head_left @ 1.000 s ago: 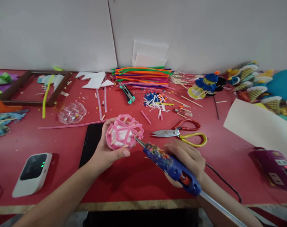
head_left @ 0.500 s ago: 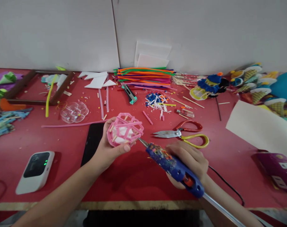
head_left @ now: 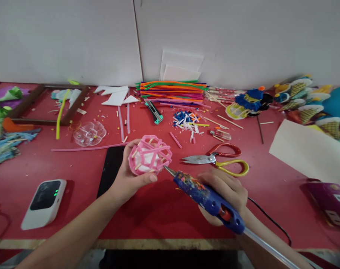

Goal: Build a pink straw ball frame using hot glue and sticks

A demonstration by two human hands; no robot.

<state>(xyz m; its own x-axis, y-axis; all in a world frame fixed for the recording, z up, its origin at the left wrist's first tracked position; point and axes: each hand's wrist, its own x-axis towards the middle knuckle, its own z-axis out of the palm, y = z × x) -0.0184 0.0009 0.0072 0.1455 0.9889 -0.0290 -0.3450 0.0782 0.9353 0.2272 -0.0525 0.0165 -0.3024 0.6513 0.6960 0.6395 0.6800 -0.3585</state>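
Note:
My left hand (head_left: 130,183) is closed around a small pink basket (head_left: 150,150) made of pink strips and short wooden sticks, with a white base inside. In my right hand (head_left: 227,188) is a blue glue gun (head_left: 207,200), its body smeared with coloured residue. A clear glue stick (head_left: 266,248) juts from the gun's rear. The metal nozzle (head_left: 170,171) points at the basket's right rim, very close to it; whether they touch I cannot tell. Just beyond my right hand lie scissors (head_left: 214,160) with one red and one yellow handle.
On the red table (head_left: 147,213) lie a black phone (head_left: 109,168), a white device (head_left: 43,203) and a cutter knife (head_left: 154,112). Pipe cleaners (head_left: 172,91) and cut scraps (head_left: 186,120) lie behind. A purple power box (head_left: 328,201) stands right, by a cream sheet (head_left: 307,153).
The basket has turned slightly in my left hand, shifting its strips and sticks. The nozzle stays by its right rim. The whole view has moved a little.

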